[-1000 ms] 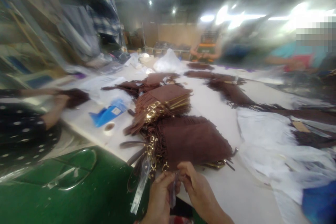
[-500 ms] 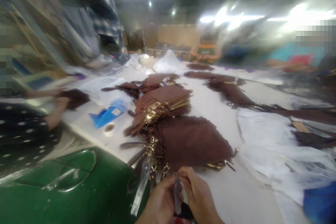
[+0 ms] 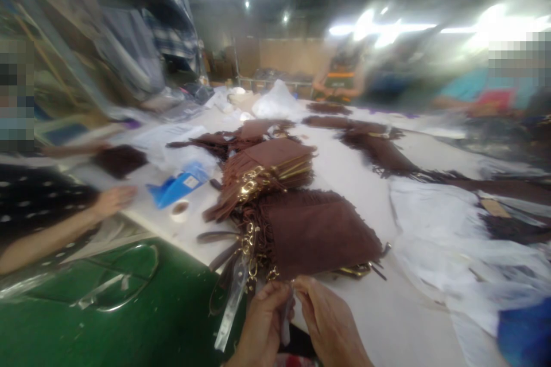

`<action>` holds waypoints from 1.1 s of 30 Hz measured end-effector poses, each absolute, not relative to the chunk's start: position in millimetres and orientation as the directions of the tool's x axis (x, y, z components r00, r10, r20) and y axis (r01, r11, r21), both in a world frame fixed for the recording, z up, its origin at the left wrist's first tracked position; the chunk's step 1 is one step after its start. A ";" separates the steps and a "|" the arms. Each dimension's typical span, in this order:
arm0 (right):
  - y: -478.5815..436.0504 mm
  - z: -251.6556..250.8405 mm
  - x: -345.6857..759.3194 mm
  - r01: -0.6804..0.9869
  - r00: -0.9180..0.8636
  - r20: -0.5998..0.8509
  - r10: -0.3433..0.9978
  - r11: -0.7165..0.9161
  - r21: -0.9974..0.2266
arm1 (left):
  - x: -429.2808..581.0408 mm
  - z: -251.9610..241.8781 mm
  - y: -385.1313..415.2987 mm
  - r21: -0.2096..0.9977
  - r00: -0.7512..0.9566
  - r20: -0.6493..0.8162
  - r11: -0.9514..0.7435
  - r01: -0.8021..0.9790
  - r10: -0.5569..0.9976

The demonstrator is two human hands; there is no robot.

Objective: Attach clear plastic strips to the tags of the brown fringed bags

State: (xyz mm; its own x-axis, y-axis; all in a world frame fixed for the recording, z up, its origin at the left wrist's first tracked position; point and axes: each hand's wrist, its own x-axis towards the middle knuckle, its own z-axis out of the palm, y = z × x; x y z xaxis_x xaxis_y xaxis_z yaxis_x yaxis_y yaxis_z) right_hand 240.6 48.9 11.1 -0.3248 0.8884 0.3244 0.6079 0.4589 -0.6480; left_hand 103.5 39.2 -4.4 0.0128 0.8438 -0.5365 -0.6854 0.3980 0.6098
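Observation:
My left hand (image 3: 262, 324) and my right hand (image 3: 329, 324) meet at the table's near edge, fingers pinched together on a thin dark strap (image 3: 286, 321) that hangs down between them. Just beyond my fingers lies a stack of brown suede fringed bags (image 3: 316, 229) with gold clasps (image 3: 249, 243) on their left side. A second, taller stack of brown bags (image 3: 267, 169) sits behind it. What the strap is attached to is hidden by my hands.
The white table (image 3: 365, 309) carries more brown bags (image 3: 374, 146), clear plastic sheets (image 3: 451, 235), a blue packet (image 3: 178, 183) and a tape roll (image 3: 179, 210). A co-worker's arm (image 3: 64, 223) reaches in at left. A green surface (image 3: 107, 309) lies lower left. Other people stand far back.
My hands stay pinched on the strap, shifting only slightly. The co-worker's hand at the left has moved down and forward onto the table edge.

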 end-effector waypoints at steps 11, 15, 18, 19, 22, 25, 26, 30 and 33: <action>49.4 3.7 234.1 0.493 -0.212 0.184 0.960 0.268 -0.828 | 106.8 -22.2 41.1 0.515 0.038 -0.598 0.421 -0.747 0.800; 46.6 -2.3 230.4 0.324 -0.114 0.038 0.993 0.074 -0.943 | 108.8 -24.6 40.7 0.509 0.041 -0.583 0.404 -0.760 0.812; 45.8 -6.4 228.8 0.185 -0.094 -0.089 0.992 -0.071 -0.980 | 110.5 -17.4 38.8 0.608 -0.018 -0.485 0.323 -0.725 0.874; 45.4 -8.2 228.3 0.165 -0.092 -0.118 0.989 -0.102 -0.981 | 111.3 -14.6 38.0 0.640 -0.034 -0.448 0.294 -0.709 0.893; 42.3 -14.5 226.6 0.208 -0.052 -0.137 0.989 -0.123 -0.970 | 114.8 -10.4 35.7 0.709 -0.094 -0.387 0.230 -0.666 0.917; 36.2 -18.5 225.7 0.299 -0.024 -0.048 0.999 -0.038 -0.953 | 118.9 -14.2 33.9 0.756 -0.173 -0.378 0.195 -0.625 0.910; 34.1 -18.9 225.8 0.320 -0.033 -0.002 0.999 0.009 -0.947 | 120.0 -16.3 33.3 0.765 -0.195 -0.382 0.190 -0.615 0.903; 27.8 -19.8 227.8 0.344 -0.124 0.128 0.984 0.163 -0.925 | 122.7 -20.6 30.5 0.779 -0.233 -0.398 0.193 -0.596 0.887; 25.0 -23.6 226.2 0.335 -0.129 0.118 0.985 0.155 -0.930 | 122.9 -18.4 28.0 0.728 -0.173 -0.440 0.237 -0.643 0.881</action>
State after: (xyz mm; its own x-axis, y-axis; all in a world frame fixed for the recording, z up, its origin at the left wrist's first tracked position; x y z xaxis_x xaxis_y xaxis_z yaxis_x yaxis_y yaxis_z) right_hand 226.2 25.0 -23.6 -0.1288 0.9846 0.1178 0.3346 0.1550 -0.9295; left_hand 122.9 28.0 -18.4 -0.1732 0.8811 -0.4400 -0.6427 0.2374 0.7284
